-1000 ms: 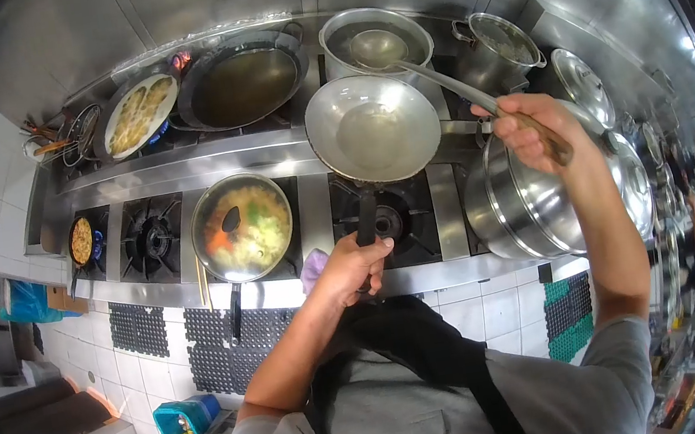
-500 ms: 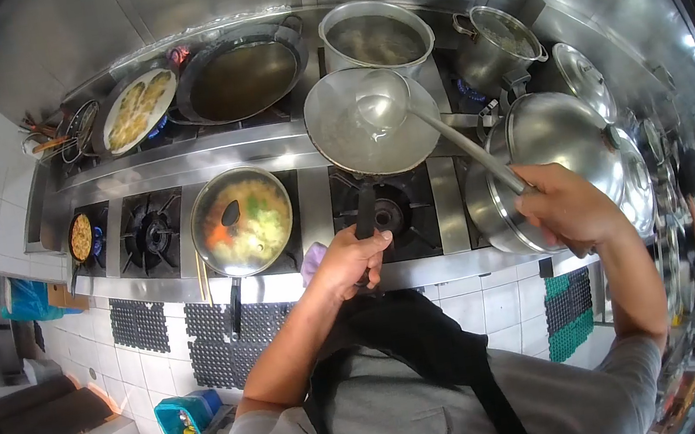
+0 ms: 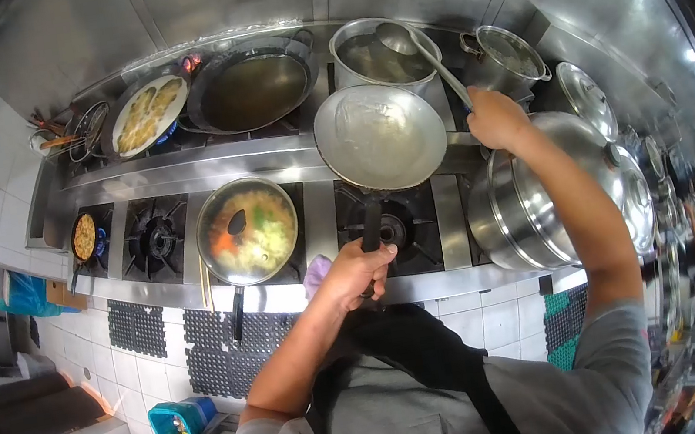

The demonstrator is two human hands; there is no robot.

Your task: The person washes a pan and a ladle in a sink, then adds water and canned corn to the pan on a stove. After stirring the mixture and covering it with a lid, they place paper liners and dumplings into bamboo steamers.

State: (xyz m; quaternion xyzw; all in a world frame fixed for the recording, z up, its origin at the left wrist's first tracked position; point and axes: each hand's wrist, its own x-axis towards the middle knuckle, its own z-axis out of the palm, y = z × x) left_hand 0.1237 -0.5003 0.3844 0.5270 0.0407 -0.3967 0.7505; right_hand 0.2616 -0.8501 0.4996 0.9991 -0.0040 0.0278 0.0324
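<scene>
My left hand (image 3: 359, 273) grips the black handle of a pale-surfaced frying pan (image 3: 382, 146), which is above the front burner (image 3: 388, 227) and reaches toward the back row. A thin, shiny layer shows on the pan's inside. In my right hand (image 3: 497, 116) is the long handle of a metal ladle (image 3: 400, 39). The ladle's bowl is over the far part of a large pot of cloudy liquid (image 3: 375, 55), behind the pan. Under my right forearm stands a big lidded steel pot (image 3: 530, 202).
Left of my pan, a glass-lidded pan (image 3: 246, 230) holds colourful vegetables. Behind are a wide pan of brownish liquid (image 3: 252, 93) and an oval pan with food pieces (image 3: 148, 116). A small pan (image 3: 84, 238) sits far left; a steel pot (image 3: 504, 56) stands back right.
My right hand has moved away from me, carrying the ladle from over the frying pan to over the large pot behind. My left hand still holds the pan.
</scene>
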